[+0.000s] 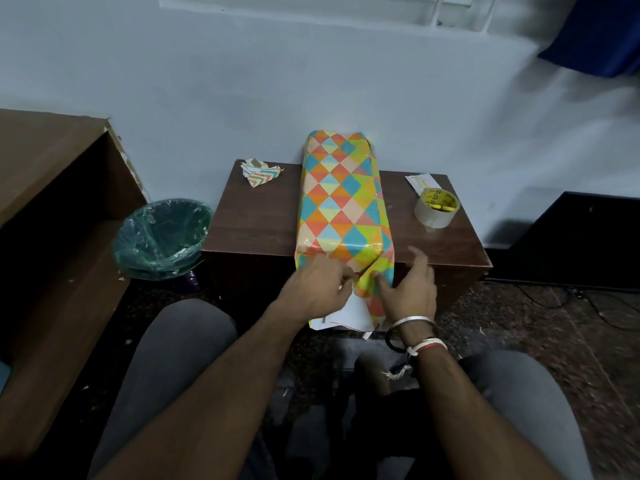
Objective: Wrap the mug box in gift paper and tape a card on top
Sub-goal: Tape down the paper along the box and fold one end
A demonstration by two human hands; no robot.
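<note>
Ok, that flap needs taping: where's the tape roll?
Head view: the tape roll sits right of the wrapped box on the table, beside the card.

The person's forearms are bare, grey trousers (pixel 173 358) cover both legs, and the wrist behind the right hand (pixel 408 292) carries a silver bangle (pixel 412 321), a black band (pixel 393 342) and a white-and-red thread (pixel 428 346) with frayed loose ends.

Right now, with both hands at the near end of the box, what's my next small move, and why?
Probably fold the loose flap flat against the box end: it hangs below the table edge, white underside showing. The left hand pinches its paper, the right hand rests open on it, and the tape roll sits at right.
</note>
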